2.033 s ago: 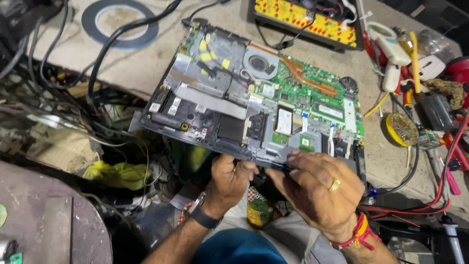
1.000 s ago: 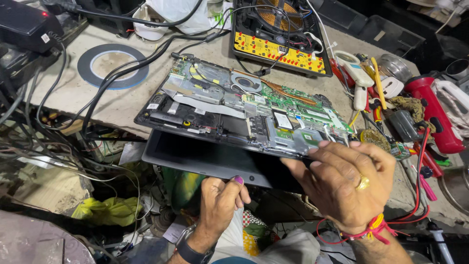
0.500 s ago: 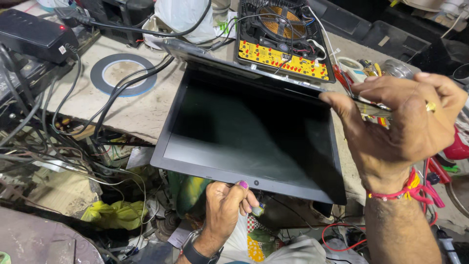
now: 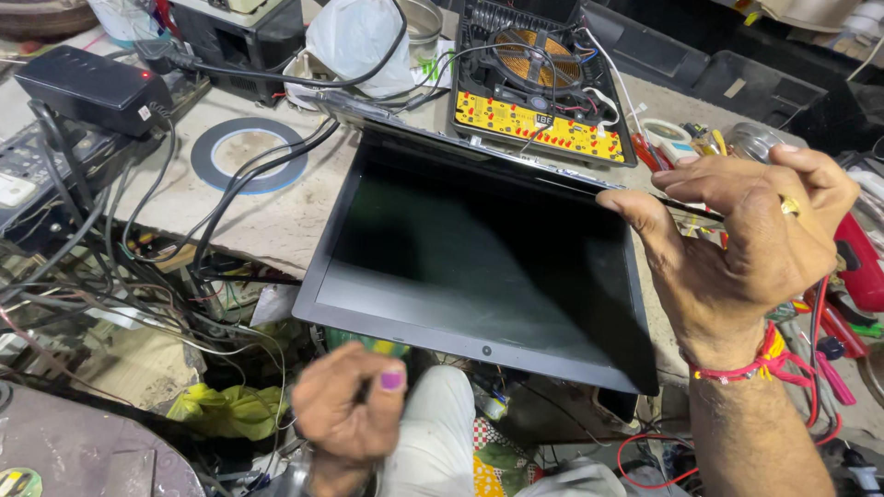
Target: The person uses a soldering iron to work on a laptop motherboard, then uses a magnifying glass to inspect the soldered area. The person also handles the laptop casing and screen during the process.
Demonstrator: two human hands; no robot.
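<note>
The laptop (image 4: 479,267), screen uppermost on the tabletop (image 4: 276,221), was pinched at its far right corner by the right hand (image 4: 746,248), while the left hand (image 4: 345,405) was held loosely curled, empty, just below its near edge.

A pale worktop (image 4: 276,221) is covered with cables (image 4: 110,276), a tape ring (image 4: 247,155) and a black adapter (image 4: 92,87). A fan board (image 4: 539,83) is placed behind, and tools (image 4: 843,313) are seen at the right.

Head-worn view, steeply down, close over workbench (image 4: 276,221)
</note>
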